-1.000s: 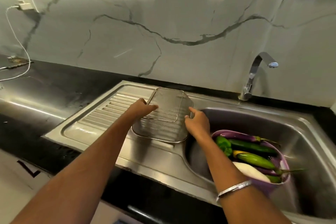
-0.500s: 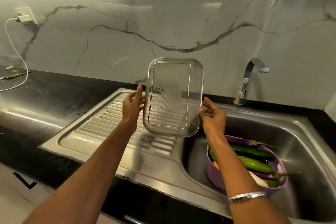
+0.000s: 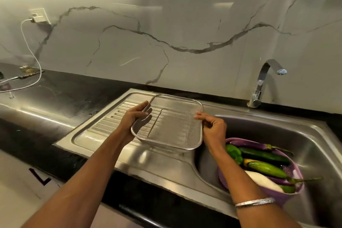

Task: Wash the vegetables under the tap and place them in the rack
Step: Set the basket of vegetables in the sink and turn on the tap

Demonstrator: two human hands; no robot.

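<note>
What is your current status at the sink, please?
Left hand and right hand hold mesh rack over drainboard. Vegetables unwashed in purple basket. Tap off.

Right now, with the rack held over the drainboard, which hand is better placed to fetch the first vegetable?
Right. The right hand pinches the rack at its sink-side edge, directly above the basket of vegetables. The left hand grips the far edge, over the drainboard.
</note>
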